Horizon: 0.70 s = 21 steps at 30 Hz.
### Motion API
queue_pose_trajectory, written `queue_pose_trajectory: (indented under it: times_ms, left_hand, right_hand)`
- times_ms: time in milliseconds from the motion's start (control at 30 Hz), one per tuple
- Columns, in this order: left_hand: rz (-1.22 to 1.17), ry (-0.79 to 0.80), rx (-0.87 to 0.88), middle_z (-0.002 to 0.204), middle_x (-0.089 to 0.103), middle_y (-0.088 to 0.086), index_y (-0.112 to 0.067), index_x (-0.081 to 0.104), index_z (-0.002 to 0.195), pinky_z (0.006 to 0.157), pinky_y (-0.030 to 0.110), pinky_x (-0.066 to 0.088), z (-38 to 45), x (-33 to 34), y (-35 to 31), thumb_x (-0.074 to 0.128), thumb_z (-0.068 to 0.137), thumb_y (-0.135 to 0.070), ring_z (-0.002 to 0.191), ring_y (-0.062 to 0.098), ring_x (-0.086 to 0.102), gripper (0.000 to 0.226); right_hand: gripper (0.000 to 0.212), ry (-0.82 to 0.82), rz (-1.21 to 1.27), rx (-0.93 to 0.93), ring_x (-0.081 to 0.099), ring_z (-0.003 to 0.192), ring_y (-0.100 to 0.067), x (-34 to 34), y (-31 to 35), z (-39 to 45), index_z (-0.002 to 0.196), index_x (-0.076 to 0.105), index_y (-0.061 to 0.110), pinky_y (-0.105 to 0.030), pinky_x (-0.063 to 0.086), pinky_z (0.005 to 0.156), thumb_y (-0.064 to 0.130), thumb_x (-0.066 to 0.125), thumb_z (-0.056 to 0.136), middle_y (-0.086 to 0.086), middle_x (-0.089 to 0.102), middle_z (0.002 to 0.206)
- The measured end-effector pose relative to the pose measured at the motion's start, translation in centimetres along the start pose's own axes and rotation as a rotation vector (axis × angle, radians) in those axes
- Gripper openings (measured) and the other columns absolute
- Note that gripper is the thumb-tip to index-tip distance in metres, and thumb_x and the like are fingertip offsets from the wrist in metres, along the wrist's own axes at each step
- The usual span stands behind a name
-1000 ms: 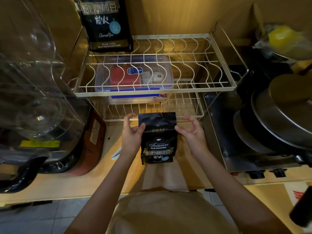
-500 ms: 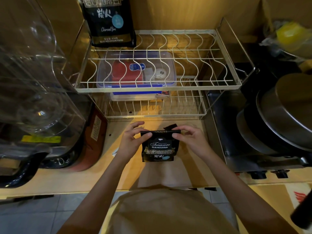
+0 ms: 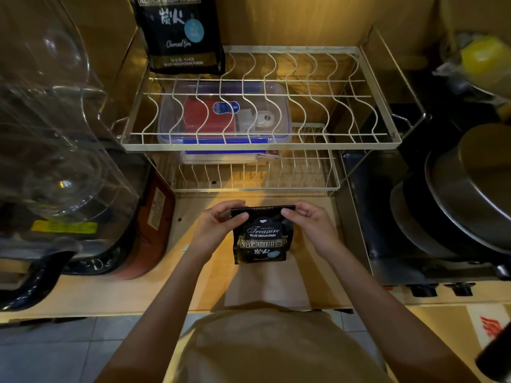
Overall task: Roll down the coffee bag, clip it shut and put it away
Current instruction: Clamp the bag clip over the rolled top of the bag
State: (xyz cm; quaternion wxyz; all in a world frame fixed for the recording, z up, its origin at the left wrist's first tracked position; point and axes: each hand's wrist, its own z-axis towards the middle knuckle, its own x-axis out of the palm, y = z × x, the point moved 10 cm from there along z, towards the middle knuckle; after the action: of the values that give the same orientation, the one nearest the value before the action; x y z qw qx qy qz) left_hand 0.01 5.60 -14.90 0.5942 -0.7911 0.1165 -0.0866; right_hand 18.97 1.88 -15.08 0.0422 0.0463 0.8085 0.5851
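Head view: the coffee bag stands upright near the middle of the worktop, just before the wire rack. Its folded top edge runs left to right between both hands. Left hand and right hand fingers are pinched closed on the top corners, equally near. No clip is discernible.

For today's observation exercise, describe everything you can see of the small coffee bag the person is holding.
The small coffee bag is glossy black with white and gold print and a pale blue spot. It stands upright on the wooden counter, its top folded flat. The left hand and right hand pinch its top corners. No clip shows.
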Motion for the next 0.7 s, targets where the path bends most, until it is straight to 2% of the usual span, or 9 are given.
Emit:
queue_pose_trajectory:
  times_ms: [67,133,167,233,333,500,600,700]
  left_hand:
    - [0.083,-0.05,0.002,0.103,0.065,-0.004,-0.017,0.062,0.105,0.074,0.008,0.051,-0.2,-1.8,0.5,0.06,0.083,-0.006,0.09,-0.005,0.062,0.025]
    - [0.372,-0.18,0.028,0.111,0.063,0.005,-0.012,0.062,0.107,0.079,0.021,0.049,-0.7,-4.5,1.7,0.057,0.085,-0.007,0.1,0.013,0.061,0.022]
    - [0.543,-0.24,0.056,0.111,0.063,0.009,-0.01,0.063,0.104,0.081,0.029,0.047,-1.1,-5.6,2.3,0.057,0.086,-0.006,0.101,0.022,0.06,0.02]
    - [0.795,-0.289,0.084,0.107,0.064,0.018,-0.004,0.065,0.098,0.083,0.035,0.045,-2.1,-6.9,3.9,0.06,0.083,-0.005,0.101,0.033,0.059,0.016]
    - [0.985,-0.237,0.023,0.107,0.062,0.022,-0.006,0.065,0.099,0.084,0.046,0.048,-2.8,-7.7,7.1,0.067,0.078,-0.007,0.1,0.041,0.057,0.021]
    - [0.977,-0.244,-0.034,0.111,0.062,0.025,-0.003,0.066,0.1,0.088,0.049,0.049,-2.7,-8.1,9.3,0.069,0.072,0.002,0.105,0.043,0.057,0.029]
    - [0.905,-0.303,-0.066,0.109,0.062,0.032,0.006,0.066,0.093,0.086,0.051,0.048,-2.7,-8.7,10.1,0.068,0.07,0.01,0.103,0.048,0.057,0.024]
    - [0.729,-0.394,-0.062,0.1,0.066,0.03,0.008,0.066,0.089,0.078,0.037,0.049,-2.8,-9.9,9.9,0.062,0.076,0.004,0.097,0.042,0.063,0.014]
  right_hand:
    - [0.007,0.003,0.026,-0.004,0.066,0.059,0.002,0.0,0.1,0.3,0.084,0.066,0.008,-0.008,0.05,0.055,0.004,0.06,0.083,0.014,0.072,0.059]
    - [0.01,0.005,0.036,0.008,0.066,0.059,0.002,0.0,0.0,0.4,0.092,0.065,0.002,-0.008,0.049,0.055,0.003,0.059,0.083,0.014,0.073,0.059]
    - [0.012,0.005,0.032,0.015,0.066,0.059,0.002,0.0,-0.1,0.5,0.093,0.065,0.0,-0.007,0.049,0.055,0.004,0.059,0.084,0.014,0.073,0.059]
    - [0.01,0.005,0.01,0.03,0.066,0.059,0.002,0.0,-0.3,0.7,0.091,0.067,0.005,-0.007,0.049,0.054,0.006,0.059,0.084,0.014,0.073,0.06]
    - [0.009,0.007,0.006,0.05,0.066,0.06,0.003,0.0,-0.6,1.0,0.084,0.067,0.013,-0.007,0.048,0.055,0.008,0.059,0.084,0.015,0.073,0.06]
    - [0.012,0.02,0.005,0.056,0.066,0.061,0.002,0.0,-0.7,1.2,0.08,0.067,0.016,-0.007,0.048,0.055,0.009,0.059,0.085,0.011,0.072,0.061]
    - [0.011,0.03,-0.002,0.051,0.067,0.065,-0.001,0.0,-0.7,1.3,0.081,0.068,0.016,-0.008,0.05,0.059,0.01,0.06,0.084,0.006,0.071,0.072]
    - [0.009,0.045,-0.019,0.059,0.068,0.07,-0.003,-0.1,-1.0,1.4,0.086,0.068,0.012,-0.009,0.051,0.062,0.013,0.06,0.084,-0.003,0.071,0.08]
